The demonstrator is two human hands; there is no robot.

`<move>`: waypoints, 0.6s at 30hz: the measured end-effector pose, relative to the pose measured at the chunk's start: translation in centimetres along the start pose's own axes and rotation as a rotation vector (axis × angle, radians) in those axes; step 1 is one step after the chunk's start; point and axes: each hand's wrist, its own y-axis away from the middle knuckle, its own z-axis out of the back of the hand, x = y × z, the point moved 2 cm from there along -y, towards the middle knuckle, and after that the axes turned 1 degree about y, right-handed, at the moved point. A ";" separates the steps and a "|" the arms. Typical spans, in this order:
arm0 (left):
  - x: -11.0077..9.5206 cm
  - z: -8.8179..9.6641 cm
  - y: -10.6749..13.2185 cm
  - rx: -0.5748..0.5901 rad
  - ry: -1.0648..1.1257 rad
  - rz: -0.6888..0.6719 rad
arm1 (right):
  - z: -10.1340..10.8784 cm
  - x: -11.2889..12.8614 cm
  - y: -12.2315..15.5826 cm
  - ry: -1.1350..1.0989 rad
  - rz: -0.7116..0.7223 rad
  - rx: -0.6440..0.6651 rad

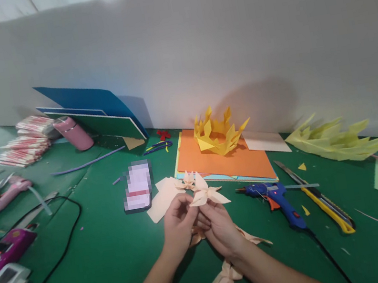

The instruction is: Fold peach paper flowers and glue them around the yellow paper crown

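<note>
I hold the peach paper flower (205,194) above mid-mat, left hand (178,223) and right hand (221,227) both pinched on its base. Grip lightly; petals would crease. Glue gun (277,196) lies at three o'clock of the flower.

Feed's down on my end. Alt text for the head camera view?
The left hand and right hand pinch a peach paper flower above a green mat. A blue glue gun and a yellow utility knife lie to the right; an orange sheet with a yellow folded paper shape sits behind, and a second peach flower lies near the wrists.
</note>
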 end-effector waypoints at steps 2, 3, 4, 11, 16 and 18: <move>0.0 0.0 0.0 0.001 -0.005 -0.002 | 0.0 -0.2 0.0 0.004 0.003 -0.009; 0.1 0.0 0.0 0.003 -0.006 0.000 | 0.0 -0.3 0.0 0.009 0.008 -0.017; 0.1 0.0 -0.1 0.004 -0.002 0.000 | 0.0 -0.4 0.0 0.018 0.013 -0.028; -0.2 0.1 -0.5 -0.017 0.002 -0.038 | 0.0 3.4 -0.1 0.521 0.247 0.019; -0.6 1.6 -1.7 -0.120 -0.115 -0.073 | 0.2 9.7 -2.0 1.540 0.671 0.128; -0.7 2.2 -2.2 -0.094 -0.190 -0.053 | 0.3 10.8 -3.1 1.940 0.727 0.160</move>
